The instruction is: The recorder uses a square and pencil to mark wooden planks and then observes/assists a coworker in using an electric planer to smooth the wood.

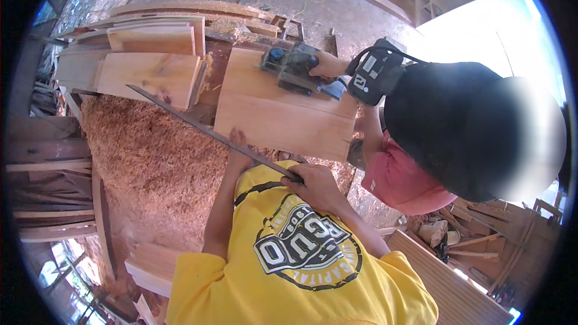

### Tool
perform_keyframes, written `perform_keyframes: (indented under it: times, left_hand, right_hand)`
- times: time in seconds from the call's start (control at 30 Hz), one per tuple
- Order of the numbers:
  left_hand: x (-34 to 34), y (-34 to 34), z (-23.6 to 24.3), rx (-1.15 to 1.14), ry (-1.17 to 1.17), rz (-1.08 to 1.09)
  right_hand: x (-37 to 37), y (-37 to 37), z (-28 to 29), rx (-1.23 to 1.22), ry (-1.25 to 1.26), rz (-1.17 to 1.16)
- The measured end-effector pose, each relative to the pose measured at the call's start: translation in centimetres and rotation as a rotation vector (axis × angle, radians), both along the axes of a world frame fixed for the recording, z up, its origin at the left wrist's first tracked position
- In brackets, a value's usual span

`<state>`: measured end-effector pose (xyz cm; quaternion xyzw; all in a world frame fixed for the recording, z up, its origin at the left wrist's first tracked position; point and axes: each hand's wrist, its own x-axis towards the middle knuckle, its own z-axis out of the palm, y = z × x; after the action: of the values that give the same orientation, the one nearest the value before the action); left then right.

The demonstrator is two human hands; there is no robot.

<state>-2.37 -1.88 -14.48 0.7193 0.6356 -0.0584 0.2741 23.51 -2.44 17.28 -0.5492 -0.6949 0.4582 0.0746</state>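
A long, thin dark strip (198,124), tapering to its far left end, slants across in front of me. My right hand (316,186) is closed around its near end, close to my waist. My left hand (239,147) lies at the near left edge of a wide wooden board (265,117), fingers flat on the wood; the strip crosses over this hand and partly hides it. On the same board, a co-worker's hand (330,65) grips a dark electric planer (296,69), which sits toward the far right of the surface.
The co-worker, in a black cap (439,126) and red shirt (403,174), leans in from the right. Stacked planks (147,72) lie beyond at left. Wood shavings (150,156) heap below them. A ribbed wooden panel (445,280) is at lower right, and more boards (150,265) lie lower left.
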Motion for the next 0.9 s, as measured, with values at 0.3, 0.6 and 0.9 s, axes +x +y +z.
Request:
perform_keyframes:
  times: [0.3, 0.6, 0.9]
  left_hand:
    - [-0.1, -0.3, -1.5, 0.032, -0.103, 0.071]
    - [-0.5, -0.5, -2.2, 0.063, -0.075, 0.054]
    - [-0.4, -0.5, -2.3, 0.045, -0.029, 0.034]
  right_hand:
    - [-0.1, 0.0, -0.2, 0.013, -0.010, -0.045]
    - [-0.2, 0.0, -0.3, 0.026, -0.002, -0.023]
    - [0.2, -0.9, -0.5, 0.030, 0.013, -0.044]
